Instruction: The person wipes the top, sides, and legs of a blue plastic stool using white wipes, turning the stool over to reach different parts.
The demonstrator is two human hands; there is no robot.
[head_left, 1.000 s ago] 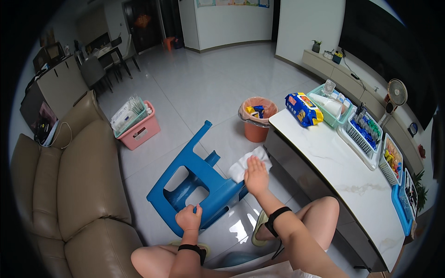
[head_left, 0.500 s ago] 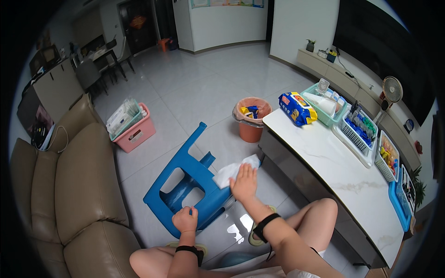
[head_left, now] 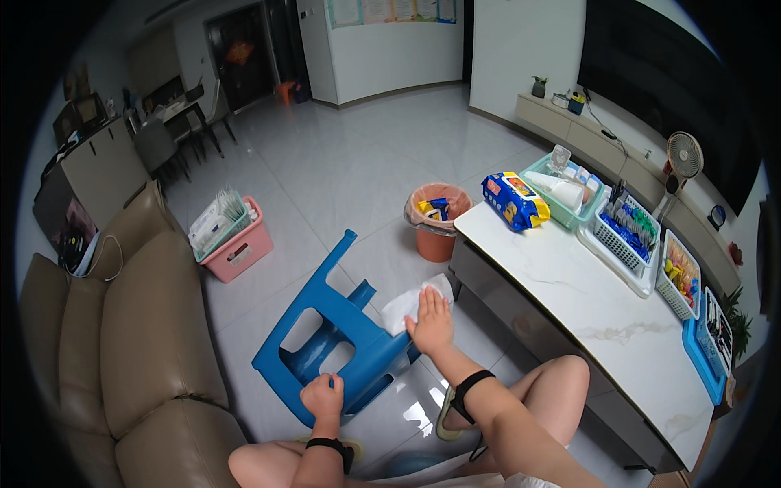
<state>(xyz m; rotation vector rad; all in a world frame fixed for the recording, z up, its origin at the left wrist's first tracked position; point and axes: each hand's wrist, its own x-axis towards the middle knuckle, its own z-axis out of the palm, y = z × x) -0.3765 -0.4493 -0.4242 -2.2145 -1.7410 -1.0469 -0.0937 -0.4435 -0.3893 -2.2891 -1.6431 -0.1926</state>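
Observation:
A blue plastic stool (head_left: 342, 305) lies tipped over on the floor in front of me, its legs and cut-out openings showing. My left hand (head_left: 323, 397) is closed around the near edge of the stool, fingers curled into a fist. Over the stool's right-hand leg lies a white wipe (head_left: 400, 307), which covers most of that leg. My right hand (head_left: 432, 324) holds the wipe against it, fingers extended and thumb to the left; the underside of the hand is hidden.
An orange lined bin (head_left: 437, 244) stands beyond the stool. To the right, a marble-topped table (head_left: 561, 285) carries a blue wipes pack (head_left: 514, 201) and several baskets. A pink box (head_left: 238, 254) and a brown sofa (head_left: 163, 325) are at left.
The view has tilted a little, so distant things sit lower. My right hand and the wipe have shifted slightly on the stool leg; my left hand keeps its grip.

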